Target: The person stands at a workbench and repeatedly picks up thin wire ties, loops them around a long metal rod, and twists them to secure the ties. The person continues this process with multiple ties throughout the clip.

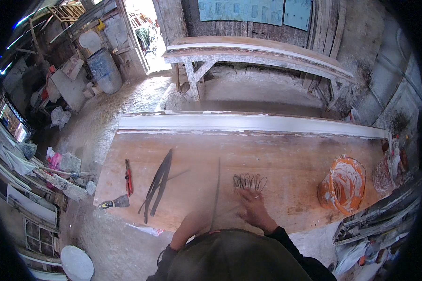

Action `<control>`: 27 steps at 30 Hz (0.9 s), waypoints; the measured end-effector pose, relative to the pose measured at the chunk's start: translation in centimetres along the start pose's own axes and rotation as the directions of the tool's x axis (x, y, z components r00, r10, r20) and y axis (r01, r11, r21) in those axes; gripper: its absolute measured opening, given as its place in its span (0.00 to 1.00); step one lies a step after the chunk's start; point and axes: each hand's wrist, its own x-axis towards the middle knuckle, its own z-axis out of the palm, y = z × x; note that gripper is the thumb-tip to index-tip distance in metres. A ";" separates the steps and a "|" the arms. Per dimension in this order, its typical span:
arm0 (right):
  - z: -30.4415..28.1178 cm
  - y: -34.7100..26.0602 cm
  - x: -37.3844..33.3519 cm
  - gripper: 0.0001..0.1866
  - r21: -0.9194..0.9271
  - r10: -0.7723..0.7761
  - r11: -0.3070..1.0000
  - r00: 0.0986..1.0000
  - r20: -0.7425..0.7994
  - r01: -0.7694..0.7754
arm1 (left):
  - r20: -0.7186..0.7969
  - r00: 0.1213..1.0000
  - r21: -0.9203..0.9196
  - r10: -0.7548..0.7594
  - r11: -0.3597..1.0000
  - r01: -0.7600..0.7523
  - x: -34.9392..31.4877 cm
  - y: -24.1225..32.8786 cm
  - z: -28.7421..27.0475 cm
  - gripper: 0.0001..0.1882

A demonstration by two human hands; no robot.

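Note:
My left hand [199,219] is near the table's front edge beside a long thin dark strip [217,187]; its fingers are smeared and partly hidden, so I cannot tell whether it holds the strip. To the right, my right hand [254,208] rests low over the wooden table, fingers apart. Its fingertips reach the lower end of a row of thin dark wire loops [251,181], touching or nearly so. Further left, several dark flat strips [158,183] lie loosely crossed. A red-handled cutting tool [128,178] and a putty knife [115,202] lie near the table's left end.
An orange bucket [347,185] smeared with white plaster stands at the table's right end, next to a crusted container [384,175]. One long white moulding [248,123] runs along the far edge. Behind is a plaster-stained bench [267,55]; a blue drum [104,71] stands back left.

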 end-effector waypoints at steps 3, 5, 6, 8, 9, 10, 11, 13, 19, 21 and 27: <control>-0.1 -0.6 -0.2 0.18 0.192 -0.125 0.978 0.962 0.242 0.079 | 0.065 0.991 -0.068 0.117 0.991 -0.113 0.5 2.5 -2.0 0.06; -0.6 -0.9 0.2 0.16 0.402 -0.070 0.905 0.887 0.456 -0.135 | 0.004 0.978 0.038 0.211 0.977 -0.211 0.4 2.2 -2.7 0.05; -1.8 -1.2 0.8 0.15 0.428 0.014 0.851 0.827 0.562 -0.305 | -0.036 0.975 0.029 0.221 0.975 -0.220 0.4 2.6 -3.4 0.05; -2.2 -0.7 0.8 0.15 0.464 0.093 0.741 0.760 0.644 -0.485 | -0.118 0.964 0.013 0.238 0.971 -0.238 0.2 3.9 -5.0 0.06; -2.0 0.3 0.2 0.16 0.500 0.104 0.708 0.774 0.625 -0.499 | -0.158 0.965 -0.014 0.207 0.977 -0.212 0.0 3.5 -5.2 0.05; -1.9 1.2 -0.2 0.17 0.534 0.114 0.674 0.786 0.607 -0.511 | -0.199 0.964 -0.044 0.174 0.981 -0.186 0.0 2.4 -5.3 0.05; -2.4 1.8 -0.4 0.17 0.560 0.119 0.641 0.789 0.602 -0.524 | -0.237 0.961 -0.075 0.141 0.984 -0.163 -0.1 1.6 -5.4 0.05; -3.4 2.8 -0.6 0.18 0.609 0.132 0.571 0.794 0.594 -0.551 | -0.273 0.948 -0.027 0.162 0.984 -0.175 -0.3 0.9 -5.7 0.05; -5.7 3.7 -1.7 0.12 0.751 0.312 0.052 0.725 0.614 -0.658 | -0.289 0.946 -0.069 0.147 0.982 -0.174 0.0 0.5 -5.6 0.05; -5.5 4.4 -2.0 0.10 0.842 0.307 -0.139 0.786 0.537 -0.521 | -0.291 0.942 -0.040 0.166 0.982 -0.185 0.3 -0.4 -5.0 0.05; -5.5 2.4 -0.3 0.07 0.912 0.368 -0.284 0.845 0.388 -0.295 | -0.333 0.940 -0.061 0.078 0.993 -0.104 1.7 -4.5 -0.4 0.06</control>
